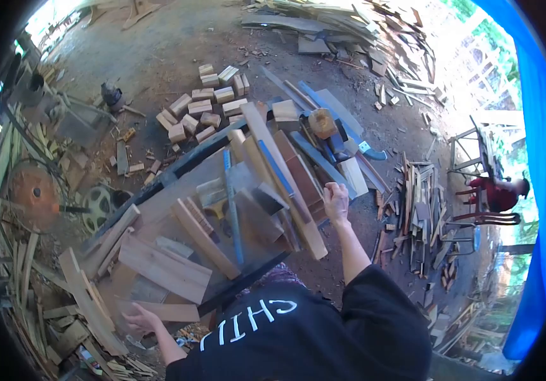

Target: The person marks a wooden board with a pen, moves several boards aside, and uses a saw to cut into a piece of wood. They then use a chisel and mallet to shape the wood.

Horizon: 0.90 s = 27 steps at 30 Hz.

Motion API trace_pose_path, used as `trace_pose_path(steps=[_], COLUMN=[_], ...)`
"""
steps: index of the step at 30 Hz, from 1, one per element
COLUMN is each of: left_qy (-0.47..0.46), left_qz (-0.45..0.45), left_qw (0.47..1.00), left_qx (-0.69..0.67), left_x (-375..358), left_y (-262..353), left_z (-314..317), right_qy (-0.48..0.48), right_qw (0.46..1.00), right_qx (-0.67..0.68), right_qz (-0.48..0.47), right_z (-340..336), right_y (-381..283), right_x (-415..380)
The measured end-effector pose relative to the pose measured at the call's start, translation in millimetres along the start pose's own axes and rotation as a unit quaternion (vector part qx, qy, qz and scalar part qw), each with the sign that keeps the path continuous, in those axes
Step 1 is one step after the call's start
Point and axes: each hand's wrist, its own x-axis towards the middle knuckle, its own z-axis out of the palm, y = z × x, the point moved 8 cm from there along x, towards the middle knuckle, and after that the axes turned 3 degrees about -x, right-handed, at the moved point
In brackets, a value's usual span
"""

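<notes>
My left hand (141, 320) is at the lower left with fingers stretched out and apart, at the edge of a short wooden board (170, 312) on the workbench. A wider plank (165, 267) lies just beyond that board. On the right, my right hand (336, 204) has its fingers curled closed. I cannot tell what, if anything, is in them. It is beside a long wooden beam (289, 197) and close to a pale board (353, 176). A blue straight strip (232, 209) and a narrow wooden bar (206, 241) lie between my hands.
Cut wooden blocks (202, 109) sit on the ground beyond the bench (165, 176). A handsaw with a blue handle (372, 152) lies at its right end. Scrap wood (422, 209) is heaped to the right, near a seated person (501, 195). A rusty round disc (33, 193) stands at left.
</notes>
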Motion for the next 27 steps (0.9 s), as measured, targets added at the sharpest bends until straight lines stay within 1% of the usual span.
trace_pose_path(steps=[1, 2, 3, 4, 5, 7, 8, 9, 10, 11, 13, 15, 17, 18, 19, 21, 22, 23, 25, 27], left_qy=[-0.016, -0.008, -0.009, -0.011, -0.008, -0.046, -0.072, -0.094, -0.119, -0.114, -0.112, -0.097, -0.105, -0.104, -0.113, -0.132, -0.112, -0.11, -0.143, -0.144], left_qz=[-0.026, -0.025, -0.013, 0.002, 0.013, -0.057, -0.073, -0.093, -0.094, -0.092, -0.119, -0.13, -0.122, -0.125, -0.123, -0.118, -0.095, -0.097, -0.105, -0.104], left_qw=[1.0, 1.0, 1.0, 1.0, 1.0, 0.995, 0.992, 0.987, 0.985, 0.985, 0.983, 0.983, 0.981, 0.981, 0.98, 0.979, 0.983, 0.983, 0.975, 0.972], left_qx=[-0.004, -0.007, 0.011, 0.026, 0.022, 0.066, 0.075, 0.087, 0.086, 0.091, 0.084, 0.082, 0.105, 0.108, 0.107, 0.101, 0.111, 0.111, 0.136, 0.15], left_x=[-14, -25, -32, -35, -40, -63, -72, -80, -88, -89, -97, -101, -113, -119, -125, -136, -139, -142, -151, -149], left_y=[-2, -5, -18, -21, -18, -24, -24, -23, -22, -21, -33, -41, -41, -43, -44, -47, -45, -48, -49, -51], left_z=[2, 4, 10, 11, 9, 3, 1, -7, -12, -19, -16, -20, -25, -27, -28, -25, -25, -25, -28, -28], right_qy=[0.004, 0.011, 0.015, -0.007, 0.0, 0.01, 0.002, 0.018, 0.041, 0.036, 0.0, -0.025, -0.042, -0.052, -0.056, -0.073, -0.074, -0.092, -0.114, -0.143], right_qw=[1.0, 1.0, 0.999, 0.998, 0.997, 0.999, 0.998, 1.0, 0.997, 0.998, 0.999, 0.999, 0.993, 0.987, 0.987, 0.984, 0.984, 0.985, 0.985, 0.986], right_qx=[0.007, 0.01, 0.015, 0.041, 0.045, 0.044, 0.047, 0.003, -0.039, -0.035, -0.046, -0.038, -0.087, -0.142, -0.142, -0.162, -0.161, -0.144, -0.127, -0.077], right_qz=[0.004, 0.02, 0.038, 0.057, 0.067, 0.025, 0.034, -0.004, -0.044, -0.04, -0.028, -0.028, -0.061, -0.049, -0.052, -0.007, -0.01, -0.02, -0.029, -0.028], right_z=[-1, 0, 4, 4, 6, 9, 15, 19, 24, 29, 39, 39, 29, 27, 32, 43, 44, 48, 48, 50], right_y=[20, 39, 55, 63, 71, 77, 84, 79, 72, 72, 71, 57, 34, 32, 36, 50, 49, 46, 37, 31], right_x=[15, 30, 41, 54, 66, 84, 91, 100, 110, 114, 123, 115, 95, 86, 80, 71, 71, 69, 62, 51])
